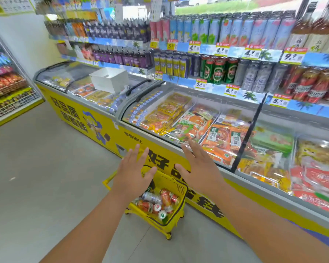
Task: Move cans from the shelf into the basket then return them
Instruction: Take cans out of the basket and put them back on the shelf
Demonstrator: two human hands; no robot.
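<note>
Shop aisle, grey smooth floor (36, 177). Long yellow chest freezer (95, 118) with curved glass lids runs diagonally; frozen packs inside. White tray (110, 78) sits on its far lid. Behind freezer: drink racks with price tags (251, 52). Left of freezer: white wall (27, 35), snack rack (6, 86). Bright, even light.

Head view, down over hands (165, 168)

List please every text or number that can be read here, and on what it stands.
"4.9": three price tags under the tall cartons.
"9.9": tag under the bottles.
"5.4": tag below the green cans.
"6.9": tag below the grey cans.
"5.5": tag below the red cans.
"好": freezer front.
Can brands and small print: too blurred.
</note>
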